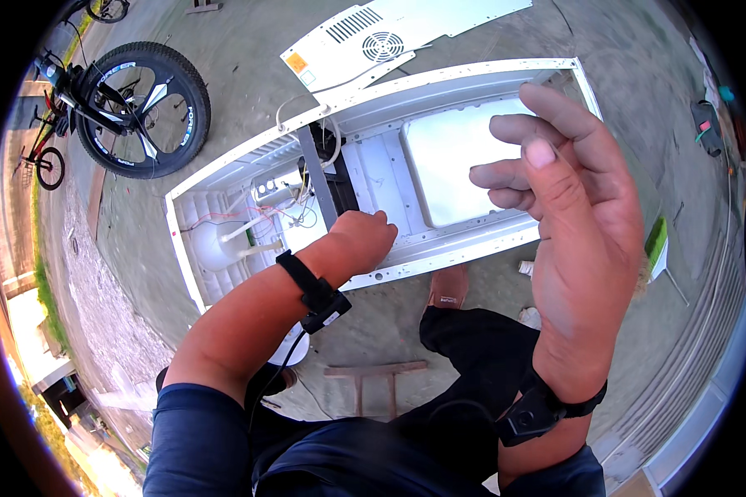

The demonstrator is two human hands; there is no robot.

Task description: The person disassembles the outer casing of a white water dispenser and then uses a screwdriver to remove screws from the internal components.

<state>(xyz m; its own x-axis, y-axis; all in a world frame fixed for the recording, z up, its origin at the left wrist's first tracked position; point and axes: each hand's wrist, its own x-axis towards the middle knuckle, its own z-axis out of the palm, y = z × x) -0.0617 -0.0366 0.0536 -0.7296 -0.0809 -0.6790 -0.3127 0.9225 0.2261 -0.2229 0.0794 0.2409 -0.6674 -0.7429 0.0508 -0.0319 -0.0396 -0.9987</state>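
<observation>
A long white appliance casing (398, 267) lies on the ground in front of me with its inside exposed. My left hand (365, 242) reaches over its near wall, next to a dark crossbar (317, 176). The fingers curl downward, and whatever they grip is hidden beneath the hand. My right hand (584, 182) is raised close to the camera, its fingers loosely bent and apart, with nothing visible in them. Behind it, a large white square tub base (452, 170) fills the casing's right side. On the left sit a metal motor-like part (278, 189), loose wires and a round white part (217, 246).
A white vented panel (348, 50) lies beyond the casing. A fat-tyred bicycle (153, 108) stands at the far left, with a red one (50, 166) behind. A small wooden stool (375, 370) is near my legs. At right lies a green-and-white object (656, 244).
</observation>
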